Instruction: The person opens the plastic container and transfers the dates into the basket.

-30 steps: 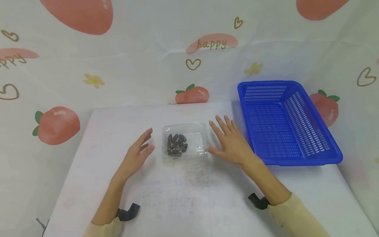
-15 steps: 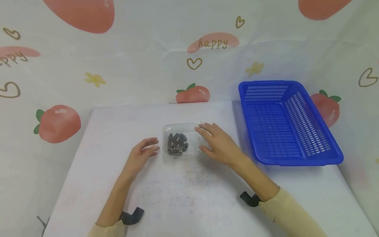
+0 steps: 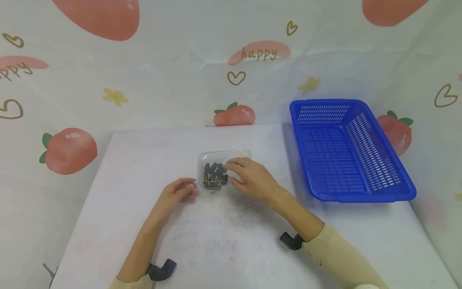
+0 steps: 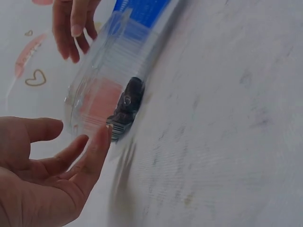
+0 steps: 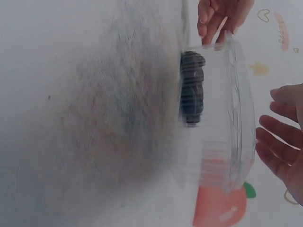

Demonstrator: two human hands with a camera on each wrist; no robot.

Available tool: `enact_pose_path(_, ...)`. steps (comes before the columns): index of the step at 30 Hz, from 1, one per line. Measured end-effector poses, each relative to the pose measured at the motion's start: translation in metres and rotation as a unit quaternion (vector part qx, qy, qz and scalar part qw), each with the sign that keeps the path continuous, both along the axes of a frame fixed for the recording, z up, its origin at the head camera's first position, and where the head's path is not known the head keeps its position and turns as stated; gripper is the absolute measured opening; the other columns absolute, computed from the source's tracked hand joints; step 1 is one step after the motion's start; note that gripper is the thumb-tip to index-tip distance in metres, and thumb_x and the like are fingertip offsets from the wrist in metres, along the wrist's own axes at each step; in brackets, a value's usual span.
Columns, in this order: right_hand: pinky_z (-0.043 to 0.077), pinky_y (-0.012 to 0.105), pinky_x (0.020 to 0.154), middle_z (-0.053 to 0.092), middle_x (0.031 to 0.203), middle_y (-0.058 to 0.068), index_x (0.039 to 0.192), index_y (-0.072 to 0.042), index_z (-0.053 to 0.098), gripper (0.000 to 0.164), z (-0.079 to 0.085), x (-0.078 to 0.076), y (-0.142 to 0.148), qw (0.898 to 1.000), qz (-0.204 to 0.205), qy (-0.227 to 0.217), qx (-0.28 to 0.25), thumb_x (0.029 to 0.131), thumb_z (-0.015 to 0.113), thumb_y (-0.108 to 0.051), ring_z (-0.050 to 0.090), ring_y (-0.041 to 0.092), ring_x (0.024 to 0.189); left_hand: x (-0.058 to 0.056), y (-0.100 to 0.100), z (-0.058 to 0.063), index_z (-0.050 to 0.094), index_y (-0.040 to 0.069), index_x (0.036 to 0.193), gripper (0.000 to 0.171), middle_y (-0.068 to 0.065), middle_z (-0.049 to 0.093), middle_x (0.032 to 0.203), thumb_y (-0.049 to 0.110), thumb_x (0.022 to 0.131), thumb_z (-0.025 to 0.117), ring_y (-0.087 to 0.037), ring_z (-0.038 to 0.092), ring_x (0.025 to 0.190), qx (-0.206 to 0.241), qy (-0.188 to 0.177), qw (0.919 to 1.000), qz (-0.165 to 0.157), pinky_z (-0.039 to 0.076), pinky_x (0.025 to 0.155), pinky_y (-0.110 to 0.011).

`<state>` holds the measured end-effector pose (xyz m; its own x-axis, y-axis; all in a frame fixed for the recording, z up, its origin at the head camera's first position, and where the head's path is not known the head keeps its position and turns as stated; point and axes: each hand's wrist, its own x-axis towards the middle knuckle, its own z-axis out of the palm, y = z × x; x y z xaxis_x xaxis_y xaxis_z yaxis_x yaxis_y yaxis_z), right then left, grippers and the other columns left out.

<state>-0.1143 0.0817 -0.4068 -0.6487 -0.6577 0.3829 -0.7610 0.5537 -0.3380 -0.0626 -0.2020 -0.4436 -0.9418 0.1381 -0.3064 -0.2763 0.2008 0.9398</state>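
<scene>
A clear plastic box (image 3: 234,154) sits on the white table, with several dark oval pieces (image 3: 219,173) gathered in its left half; their kind is not certain. My left hand (image 3: 177,193) is at the box's left side, fingers loosely bent. In the left wrist view, a fingertip of the left hand (image 4: 52,172) lies close to the box wall (image 4: 102,61); whether it touches cannot be told. My right hand (image 3: 254,179) hovers over the box's right part, fingers relaxed and apart. The right wrist view has the right hand (image 5: 284,142) above the box rim, holding nothing.
A large blue perforated basket (image 3: 364,196) stands at the table's right. Behind the table (image 3: 155,156) hangs a white cloth (image 3: 173,92) printed with fruits and hearts. Dark curved pieces (image 3: 162,271) stick out at both wrists.
My right hand has moved left and nearer, from beside the box to above it. The left hand has come right, up to the box's left side. Box and basket stay in place.
</scene>
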Motion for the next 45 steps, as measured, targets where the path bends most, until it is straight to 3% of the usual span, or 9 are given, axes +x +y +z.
enact_pose_path(7, 0.049, 0.033, 0.100, 0.066, 0.121, 0.001, 0.119, -0.012, 0.070, 0.031, -0.003, 0.002, -0.016, 1.000, 0.012, -0.007, -0.009, 0.089, 0.074, -0.017, 0.060, 0.019, 0.117, 0.005, 0.004, -0.003, 0.056, -0.008, 0.128, 0.034, -0.020, 0.069, 0.110, 0.015, 0.104, 0.051, -0.021, 0.071, 0.095, 0.023, -0.024, 0.9993, -0.015, 0.057, 0.085, -0.031)
enact_pose_path(19, 0.045, 0.029, 0.103, 0.066, 0.120, 0.000, 0.113, -0.010, 0.073, 0.026, -0.016, 0.006, -0.039, 0.997, 0.032, -0.031, -0.060, 0.088, 0.076, -0.017, 0.058, 0.017, 0.116, 0.007, 0.007, -0.008, 0.056, -0.012, 0.126, 0.035, -0.022, 0.068, 0.115, 0.012, 0.101, 0.057, -0.018, 0.070, 0.095, 0.046, -0.047, 0.9978, -0.009, 0.058, 0.084, -0.032)
enact_pose_path(23, 0.041, 0.030, 0.109, 0.065, 0.125, 0.004, 0.113, -0.009, 0.073, 0.026, -0.021, 0.008, -0.045, 0.996, 0.034, -0.039, -0.072, 0.088, 0.076, -0.015, 0.057, 0.022, 0.123, 0.006, 0.006, -0.009, 0.055, -0.013, 0.125, 0.035, -0.021, 0.068, 0.114, 0.012, 0.100, 0.058, -0.018, 0.070, 0.095, 0.069, -0.052, 0.9962, -0.011, 0.058, 0.084, -0.033)
enact_pose_path(29, 0.031, 0.038, 0.116, 0.063, 0.133, 0.009, 0.115, -0.009, 0.073, 0.028, -0.028, 0.012, -0.052, 0.997, 0.030, -0.024, -0.065, 0.087, 0.076, -0.014, 0.050, 0.028, 0.133, 0.006, 0.003, -0.010, 0.055, -0.014, 0.127, 0.037, -0.022, 0.067, 0.116, 0.012, 0.100, 0.059, -0.018, 0.070, 0.096, 0.091, -0.064, 0.9936, -0.017, 0.057, 0.086, -0.032)
enact_pose_path(38, 0.037, 0.047, 0.113, 0.063, 0.130, 0.012, 0.108, -0.010, 0.077, 0.025, -0.035, 0.014, -0.064, 0.998, 0.019, 0.017, -0.062, 0.083, 0.079, -0.014, 0.054, 0.035, 0.127, 0.004, 0.004, -0.012, 0.056, -0.015, 0.126, 0.038, -0.025, 0.066, 0.117, 0.013, 0.100, 0.060, -0.018, 0.070, 0.095, 0.094, -0.066, 0.9932, -0.017, 0.058, 0.085, -0.032)
enact_pose_path(45, 0.038, 0.049, 0.111, 0.064, 0.126, 0.010, 0.101, -0.014, 0.078, 0.019, -0.037, 0.017, -0.070, 0.995, 0.007, 0.043, -0.085, 0.082, 0.081, -0.017, 0.056, 0.033, 0.125, 0.004, 0.005, -0.011, 0.055, -0.016, 0.127, 0.039, -0.018, 0.069, 0.115, 0.012, 0.099, 0.060, -0.019, 0.071, 0.095, 0.100, -0.071, 0.9923, -0.017, 0.058, 0.085, -0.032)
